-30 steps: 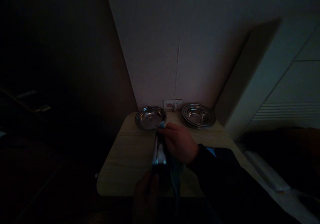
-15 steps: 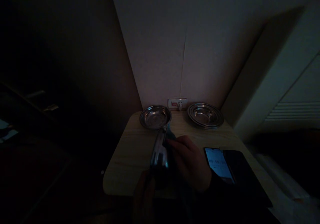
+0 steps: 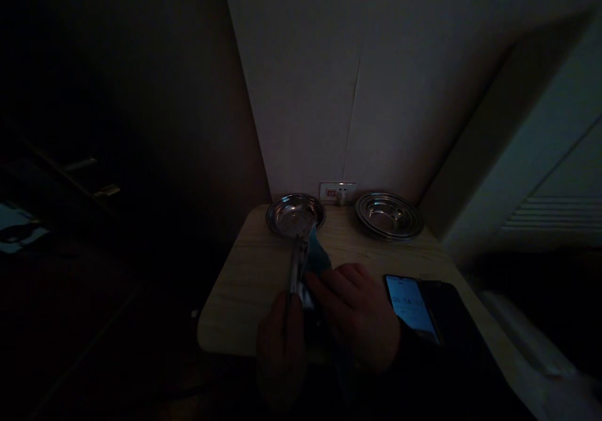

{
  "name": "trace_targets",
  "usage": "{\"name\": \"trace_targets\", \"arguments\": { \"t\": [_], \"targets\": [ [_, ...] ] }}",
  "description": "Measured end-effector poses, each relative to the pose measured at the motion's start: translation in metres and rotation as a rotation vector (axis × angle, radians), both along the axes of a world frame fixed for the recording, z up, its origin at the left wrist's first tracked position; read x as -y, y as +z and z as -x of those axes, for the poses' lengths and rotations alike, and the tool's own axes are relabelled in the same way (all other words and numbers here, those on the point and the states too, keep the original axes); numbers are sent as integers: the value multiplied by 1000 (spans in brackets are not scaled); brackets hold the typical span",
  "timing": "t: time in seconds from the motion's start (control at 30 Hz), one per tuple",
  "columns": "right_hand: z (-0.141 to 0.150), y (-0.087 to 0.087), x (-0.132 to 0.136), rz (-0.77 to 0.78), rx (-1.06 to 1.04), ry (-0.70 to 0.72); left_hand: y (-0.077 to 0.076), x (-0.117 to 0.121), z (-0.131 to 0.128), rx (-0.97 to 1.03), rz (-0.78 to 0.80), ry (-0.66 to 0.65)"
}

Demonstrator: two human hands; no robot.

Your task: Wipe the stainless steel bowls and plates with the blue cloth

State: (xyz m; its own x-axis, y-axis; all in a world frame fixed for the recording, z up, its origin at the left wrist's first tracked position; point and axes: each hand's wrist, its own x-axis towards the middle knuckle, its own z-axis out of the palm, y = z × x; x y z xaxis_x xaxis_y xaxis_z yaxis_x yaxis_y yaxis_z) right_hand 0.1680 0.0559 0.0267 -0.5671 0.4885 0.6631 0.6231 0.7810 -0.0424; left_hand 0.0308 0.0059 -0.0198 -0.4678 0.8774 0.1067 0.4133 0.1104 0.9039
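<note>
Close to the table's front edge, my left hand [image 3: 281, 349] pinches the near rim of a shiny metal dish [image 3: 295, 267], which is tipped up nearly edge-on. A teal cloth [image 3: 318, 256] is bunched in my right hand [image 3: 360, 317], whose curled fingers press it to the dish's right side. Much of the dish is hidden by my hands and the dark. Just beyond its far end lies another round metal dish [image 3: 282, 223], face up.
Several nested metal dishes [image 3: 409, 220] sit at the table's back right. A lit phone [image 3: 410, 308] rests on the pale wooden table [image 3: 230, 302], beside a dark flat object [image 3: 451, 317]. On the wall behind is a socket with a plug [image 3: 337, 192].
The held dish has turned from showing its broad shiny side to nearly edge-on. My left hand has risen a little, and more of the cloth shows. The view has shifted slightly.
</note>
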Motion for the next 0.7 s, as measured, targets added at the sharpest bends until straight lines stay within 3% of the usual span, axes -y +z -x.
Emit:
{"name": "trace_targets", "arguments": {
  "t": [0.07,0.2,0.33,0.47,0.6,0.7],
  "targets": [
    [-3,0,-1,10,16,31,4,-3,-5,8,6,-28],
    [-6,1,1,24,24,-35,6,-4,-7,0,0,-38],
    [-5,-2,2,29,48,30,6,-6,-3,-36,-25,-28],
    [-5,-6,2,46,37,-70,7,-9,-4,-57,-41,-27],
    [-1,-6,4,21,33,0,8,-9,-8,-88,-77,-2],
    [-2,-4,4,36,43,-91,8,-6,-11,-112,-86,-54]
  ]
}}
